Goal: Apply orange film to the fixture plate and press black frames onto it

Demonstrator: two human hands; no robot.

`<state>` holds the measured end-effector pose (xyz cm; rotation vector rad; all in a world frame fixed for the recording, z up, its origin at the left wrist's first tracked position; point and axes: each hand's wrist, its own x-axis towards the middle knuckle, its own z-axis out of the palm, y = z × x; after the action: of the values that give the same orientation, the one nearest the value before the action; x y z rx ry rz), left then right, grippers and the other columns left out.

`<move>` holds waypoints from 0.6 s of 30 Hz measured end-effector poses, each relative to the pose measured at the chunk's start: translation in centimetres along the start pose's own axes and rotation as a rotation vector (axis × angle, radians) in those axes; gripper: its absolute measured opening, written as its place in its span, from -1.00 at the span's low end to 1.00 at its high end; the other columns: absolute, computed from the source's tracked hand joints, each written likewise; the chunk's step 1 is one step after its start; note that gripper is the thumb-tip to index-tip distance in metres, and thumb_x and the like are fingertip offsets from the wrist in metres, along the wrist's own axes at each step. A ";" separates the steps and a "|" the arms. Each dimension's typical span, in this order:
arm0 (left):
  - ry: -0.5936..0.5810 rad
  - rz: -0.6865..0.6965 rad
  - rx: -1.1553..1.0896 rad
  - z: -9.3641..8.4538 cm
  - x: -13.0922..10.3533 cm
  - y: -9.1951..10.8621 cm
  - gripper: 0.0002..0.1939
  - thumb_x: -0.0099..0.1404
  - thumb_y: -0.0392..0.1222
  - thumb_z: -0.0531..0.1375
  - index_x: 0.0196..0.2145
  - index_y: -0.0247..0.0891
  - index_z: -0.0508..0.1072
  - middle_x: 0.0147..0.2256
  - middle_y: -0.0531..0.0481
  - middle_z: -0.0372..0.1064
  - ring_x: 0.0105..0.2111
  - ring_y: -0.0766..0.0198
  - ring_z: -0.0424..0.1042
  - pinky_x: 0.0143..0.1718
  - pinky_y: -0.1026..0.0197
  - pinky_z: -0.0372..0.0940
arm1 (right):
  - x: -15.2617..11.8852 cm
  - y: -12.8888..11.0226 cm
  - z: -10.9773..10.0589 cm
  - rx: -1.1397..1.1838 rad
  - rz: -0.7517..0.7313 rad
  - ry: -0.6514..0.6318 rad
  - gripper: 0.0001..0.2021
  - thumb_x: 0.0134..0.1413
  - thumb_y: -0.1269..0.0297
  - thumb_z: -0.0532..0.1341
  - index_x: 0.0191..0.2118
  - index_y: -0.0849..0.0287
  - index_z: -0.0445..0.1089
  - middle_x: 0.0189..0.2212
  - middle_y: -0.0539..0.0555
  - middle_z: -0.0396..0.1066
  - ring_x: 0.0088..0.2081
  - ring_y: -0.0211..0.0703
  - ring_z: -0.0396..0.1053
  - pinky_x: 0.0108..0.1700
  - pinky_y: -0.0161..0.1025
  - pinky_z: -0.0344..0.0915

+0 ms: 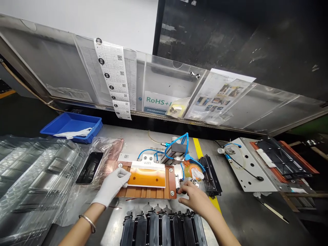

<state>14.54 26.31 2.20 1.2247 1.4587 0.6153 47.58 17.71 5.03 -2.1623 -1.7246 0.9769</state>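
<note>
The brown fixture plate [147,182] lies flat on the grey metal bench [133,136], its long axis running left to right across the view, its front edge facing the person. It is a reddish-brown slab with silver screws at its corners, shallow grooves along the front strip, and a white-framed panel with a glossy amber face [146,177] seated in its middle; a small printed label sits on the white strip at the panel's rear edge. The left hand [114,184], in a white glove, rests on the fixture plate's left end, fingers curled over the amber panel's left edge, pressing rather than clamped around anything. The bare right hand [196,198] sits at the fixture plate's right end, fingertips pinched together on a small silver knob there; exactly what they grip is too small to tell. Behind the fixture plate, blue air hoses [176,143] loop to a dark valve block. In front of the fixture plate stands a row of black plastic parts [161,227]. Left of the fixture plate lie clear blister trays [33,177], and beyond them a blue bin [73,125].
</note>
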 end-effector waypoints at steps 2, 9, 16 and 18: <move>0.007 -0.008 0.011 0.1 0.0 0.0 -0.70 0.28 0.00 0.24 -0.50 -0.18 0.32 -0.65 0.20 0.29 -0.56 0.28 0.35 -0.29 0.13 0.28 | -0.6 0.3 0.3 -0.060 -0.038 0.013 -0.82 -0.05 0.53 0.27 -0.38 0.07 0.53 -0.19 0.07 0.51 -0.15 -0.01 0.49 -0.15 -0.21 0.26; 0.093 -0.060 0.192 -0.8 -0.4 0.8 -0.72 0.30 -0.04 0.25 -0.49 -0.19 0.32 -0.63 0.19 0.27 -0.52 0.26 0.35 -0.25 0.13 0.26 | -0.3 0.3 0.9 -0.148 -0.084 0.179 -0.72 0.08 0.44 0.19 -0.09 0.08 0.49 -0.09 0.14 0.47 -0.22 0.02 0.51 -0.19 -0.14 0.38; 0.111 -0.163 0.374 -1.4 -10.4 -3.0 -0.63 0.25 0.23 0.12 -0.21 -0.08 0.40 -0.33 0.04 0.48 -0.33 0.08 0.49 -0.23 0.09 0.26 | -7.2 3.2 1.0 -0.039 -0.114 0.278 -0.64 0.33 0.01 0.06 0.10 -0.01 0.38 -0.01 0.13 0.45 -0.18 -0.06 0.53 -0.11 -0.12 0.48; 0.006 -0.227 0.395 0.7 -14.6 -4.5 -0.42 0.13 0.15 0.23 0.09 -0.04 0.40 -0.13 -0.06 0.54 -0.23 -0.04 0.54 -0.18 0.00 0.30 | -8.9 4.0 2.1 0.036 -0.120 0.271 -0.64 0.31 0.00 0.08 0.07 0.00 0.41 -0.06 0.12 0.48 -0.19 -0.06 0.54 -0.10 -0.13 0.50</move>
<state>11.97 11.29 3.88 1.3280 1.7487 0.1791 48.65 7.79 4.50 -2.0325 -1.6696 0.6463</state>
